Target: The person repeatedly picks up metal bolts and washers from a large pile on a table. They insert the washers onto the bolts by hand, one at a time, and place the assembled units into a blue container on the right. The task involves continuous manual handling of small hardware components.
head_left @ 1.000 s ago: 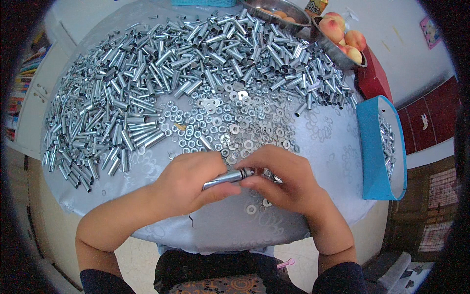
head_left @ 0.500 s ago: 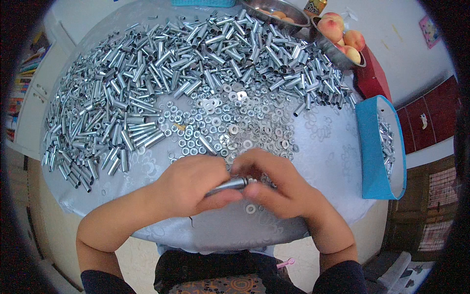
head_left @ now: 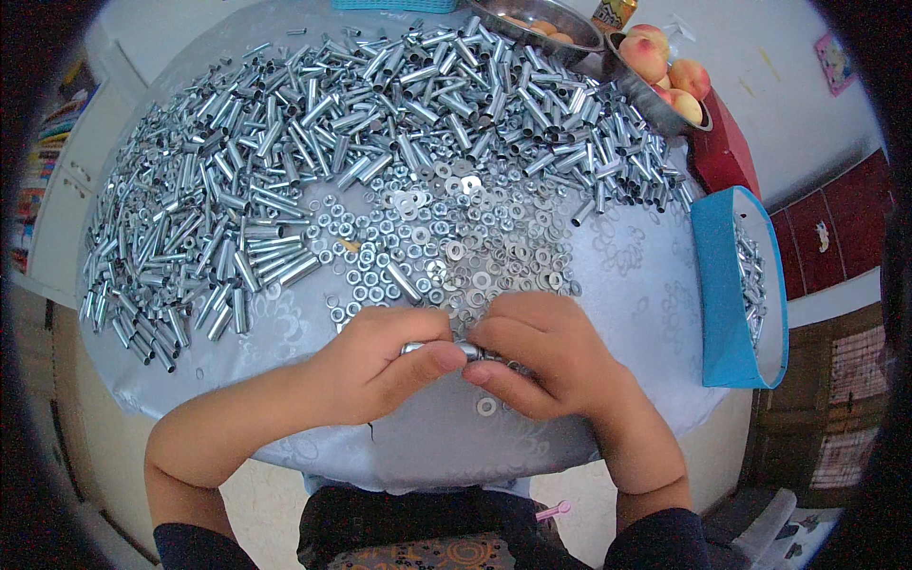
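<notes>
A short shiny metal tube is held between both hands near the table's front edge. My left hand is closed round its body, with the thumb lying along it. The fingers and thumb of my right hand pinch at its right end; any small part there is hidden. Just beyond the hands lie loose nuts and flat washers. A single washer rests below my right hand, and a loose tube lies among the nuts.
A broad heap of metal tubes covers the far and left table. At right stands a blue fabric box holding metal parts. Metal bowls with peaches and eggs, a can and a red box stand far right.
My right hand has turned, its fingers now bunched closer against the tube's end. The left hand's grip has shifted slightly, and less of the tube shows.
</notes>
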A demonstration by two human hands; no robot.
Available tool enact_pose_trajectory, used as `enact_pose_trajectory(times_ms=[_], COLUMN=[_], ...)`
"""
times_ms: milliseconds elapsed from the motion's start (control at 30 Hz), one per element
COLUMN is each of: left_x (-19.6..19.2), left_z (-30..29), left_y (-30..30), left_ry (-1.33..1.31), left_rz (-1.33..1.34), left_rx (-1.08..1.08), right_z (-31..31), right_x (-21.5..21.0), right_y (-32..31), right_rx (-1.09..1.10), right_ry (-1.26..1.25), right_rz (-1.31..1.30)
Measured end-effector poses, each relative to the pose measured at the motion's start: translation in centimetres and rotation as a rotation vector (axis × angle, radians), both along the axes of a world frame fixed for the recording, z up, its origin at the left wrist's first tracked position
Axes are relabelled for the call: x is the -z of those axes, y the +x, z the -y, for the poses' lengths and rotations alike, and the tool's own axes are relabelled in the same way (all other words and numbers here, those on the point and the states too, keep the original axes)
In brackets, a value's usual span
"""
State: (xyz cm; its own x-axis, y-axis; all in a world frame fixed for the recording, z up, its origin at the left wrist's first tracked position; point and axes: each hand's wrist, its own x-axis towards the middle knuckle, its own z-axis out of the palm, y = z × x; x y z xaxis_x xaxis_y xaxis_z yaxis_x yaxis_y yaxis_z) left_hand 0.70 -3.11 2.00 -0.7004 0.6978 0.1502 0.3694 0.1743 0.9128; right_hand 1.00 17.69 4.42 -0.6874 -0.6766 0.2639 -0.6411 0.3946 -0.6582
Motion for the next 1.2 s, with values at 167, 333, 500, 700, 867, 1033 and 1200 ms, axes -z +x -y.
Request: enact_pose_trajectory(times_ms=[167,333,500,700,867,1033,1200], left_x=[0.4,-1.0,-1.7,-2.3,-1.9,-2.1,-0.7], left_z=[-0.8,-0.6,-1.3,-1.0,-0.7,-1.2,-0.9], left_y=[0.3,0.8,0.8,0.0,-0.2,1.3,0.9], left_ry=[0.118,0.113,0.207,0.138,0.184,0.130,-0.082], left_rz=[-0.249,0.463,1.037,1.303,1.425,0.794,-0.281], left_rx=[0.056,-0.029,-0.044,0.036,0.080,-0.150,-0.178], right_z=[-0.3,-0.2,0.5,0.2,0.1,0.5,1.7], right_x=[0.0,1.1,0.3,0.1,-0.4,0.1,0.0], right_y=[0.0,-0.1,0.1,0.2,0.2,0.6,1.4], right_rx=[-0.055,-0.043,-0.033,-0.006,0.023,0.112,0.232], right_ry=[-0.006,-0.138,-0.010,0.023,0.088,0.074,-0.315], right_rz=[0.418,-0.140,-0.395,-0.518,-0.502,-0.065,0.677])
